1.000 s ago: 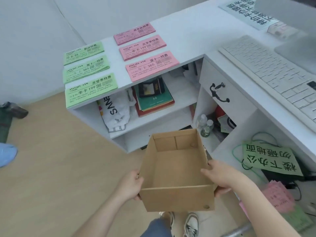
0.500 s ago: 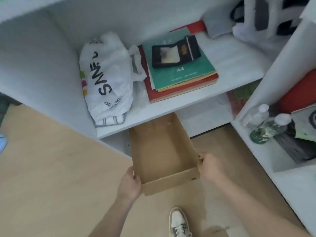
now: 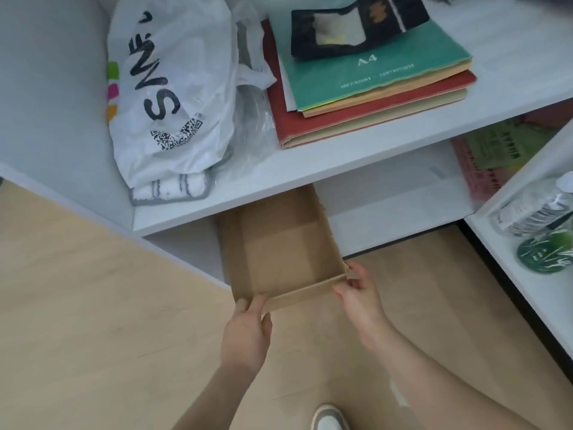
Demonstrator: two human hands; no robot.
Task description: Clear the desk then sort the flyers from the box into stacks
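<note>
Box (image 3: 279, 252) is now sitting further under the shelf board (image 3: 341, 169) than half a second ago, and the camera is closer in.

Head view: the box is showing empty, with its far end hidden under the board in the low compartment and its near end sticking out over the floor (image 3: 93, 305). Left hand (image 3: 248, 324) is gripping the near-left corner, fingers curled round the wall. Right hand (image 3: 356, 293) is pinching the near-right corner at a small loose flap.

Doing it well, my read: it's going in slightly skewed, so push evenly on both corners to keep it square. Push on the near wall rather than the flap, which looks likely to fold. Keep it flat and low so the rim isn't catching the board.

Writing: the white plastic bag (image 3: 173, 88) is showing big black letters "SN", the rest creased, plus a QR code. The green pad (image 3: 372, 66) is reading "A4"; the smaller line under it isn't legible. Green and pink sheets (image 3: 496, 150) at far right are carrying print too blurred to read.
</note>
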